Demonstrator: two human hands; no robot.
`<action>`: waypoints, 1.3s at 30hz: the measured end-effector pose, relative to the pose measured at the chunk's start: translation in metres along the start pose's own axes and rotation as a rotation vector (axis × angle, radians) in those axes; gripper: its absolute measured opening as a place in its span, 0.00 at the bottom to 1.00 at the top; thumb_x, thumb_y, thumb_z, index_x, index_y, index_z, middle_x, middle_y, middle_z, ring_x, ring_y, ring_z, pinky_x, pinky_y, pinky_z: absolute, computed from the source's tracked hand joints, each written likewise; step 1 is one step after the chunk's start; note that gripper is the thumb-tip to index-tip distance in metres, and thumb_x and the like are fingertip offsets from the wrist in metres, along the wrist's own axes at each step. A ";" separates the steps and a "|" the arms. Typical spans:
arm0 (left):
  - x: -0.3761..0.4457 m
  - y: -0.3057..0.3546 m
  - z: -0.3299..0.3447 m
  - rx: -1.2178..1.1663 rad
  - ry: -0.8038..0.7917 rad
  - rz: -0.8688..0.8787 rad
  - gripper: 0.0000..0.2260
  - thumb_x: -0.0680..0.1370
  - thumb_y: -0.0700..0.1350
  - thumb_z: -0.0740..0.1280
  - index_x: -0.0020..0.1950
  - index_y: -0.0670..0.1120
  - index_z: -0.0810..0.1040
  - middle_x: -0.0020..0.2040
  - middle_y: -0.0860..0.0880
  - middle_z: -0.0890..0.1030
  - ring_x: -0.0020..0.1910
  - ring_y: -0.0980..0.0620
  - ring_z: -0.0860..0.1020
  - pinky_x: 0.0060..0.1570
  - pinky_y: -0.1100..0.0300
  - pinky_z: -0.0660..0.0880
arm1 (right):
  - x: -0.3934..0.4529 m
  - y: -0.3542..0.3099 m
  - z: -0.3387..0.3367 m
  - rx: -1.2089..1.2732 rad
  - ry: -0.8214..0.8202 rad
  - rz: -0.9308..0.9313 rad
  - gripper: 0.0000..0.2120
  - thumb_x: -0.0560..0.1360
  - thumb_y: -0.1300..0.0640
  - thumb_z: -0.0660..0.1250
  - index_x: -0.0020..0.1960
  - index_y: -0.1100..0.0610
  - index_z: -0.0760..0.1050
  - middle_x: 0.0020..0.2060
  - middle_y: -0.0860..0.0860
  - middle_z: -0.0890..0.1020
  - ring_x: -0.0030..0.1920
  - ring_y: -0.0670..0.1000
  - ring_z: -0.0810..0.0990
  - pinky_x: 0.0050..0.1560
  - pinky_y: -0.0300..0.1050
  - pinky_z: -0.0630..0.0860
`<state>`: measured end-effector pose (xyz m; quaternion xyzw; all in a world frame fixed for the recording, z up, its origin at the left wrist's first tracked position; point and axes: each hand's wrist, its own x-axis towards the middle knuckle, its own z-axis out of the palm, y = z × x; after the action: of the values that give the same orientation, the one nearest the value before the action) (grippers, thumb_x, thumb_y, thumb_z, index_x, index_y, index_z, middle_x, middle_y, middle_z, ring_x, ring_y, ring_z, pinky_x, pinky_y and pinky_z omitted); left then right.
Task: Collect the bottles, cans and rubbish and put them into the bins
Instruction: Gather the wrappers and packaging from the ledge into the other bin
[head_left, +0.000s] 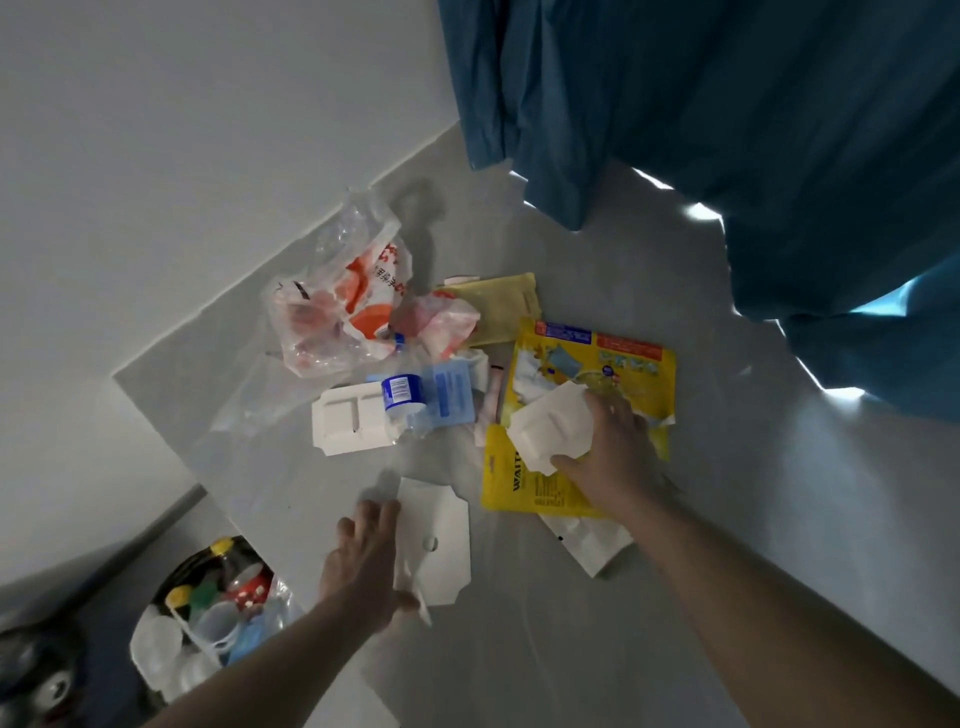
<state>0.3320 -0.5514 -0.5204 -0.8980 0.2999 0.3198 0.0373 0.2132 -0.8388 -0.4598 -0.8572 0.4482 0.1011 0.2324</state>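
Grey floor (701, 364) strewn with rubbish near blue curtain (727, 104). Bin (171, 660) at lower left, full of bottles. Right hand (613, 447) gripping white wrapper (550, 426) over yellow packet (587, 364). Left hand (358, 561) pinching white card (439, 540).

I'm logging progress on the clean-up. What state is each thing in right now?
Right hand: grips white wrapper.
Left hand: holds flat white card by its edge.
Yellow packet: torn open, flat on floor.
Plastic bag: crumpled, on floor.
Bin: open, holding bottles and cups.
Curtain: hanging, drawn.
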 end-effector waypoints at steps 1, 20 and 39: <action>0.001 0.000 0.001 0.003 0.003 0.013 0.57 0.61 0.64 0.81 0.79 0.54 0.50 0.76 0.49 0.57 0.66 0.45 0.65 0.60 0.50 0.78 | 0.009 -0.003 0.003 -0.073 -0.026 -0.051 0.48 0.69 0.43 0.77 0.80 0.49 0.54 0.79 0.50 0.58 0.76 0.58 0.61 0.68 0.58 0.71; 0.030 0.041 -0.011 0.460 -0.026 0.473 0.58 0.68 0.50 0.81 0.82 0.47 0.40 0.81 0.44 0.46 0.78 0.36 0.51 0.76 0.41 0.57 | 0.076 0.024 -0.020 -0.112 -0.074 0.044 0.65 0.48 0.19 0.71 0.77 0.47 0.55 0.77 0.51 0.58 0.77 0.60 0.58 0.72 0.63 0.65; 0.031 0.047 -0.020 0.426 -0.024 0.434 0.56 0.65 0.50 0.81 0.79 0.46 0.45 0.72 0.42 0.61 0.68 0.40 0.63 0.69 0.47 0.62 | 0.002 0.040 0.017 -0.046 -0.247 -0.055 0.28 0.66 0.36 0.78 0.58 0.47 0.73 0.53 0.43 0.78 0.55 0.48 0.78 0.52 0.47 0.76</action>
<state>0.3360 -0.6106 -0.5177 -0.7809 0.5448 0.2610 0.1589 0.1825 -0.8517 -0.4879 -0.8552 0.3901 0.2099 0.2690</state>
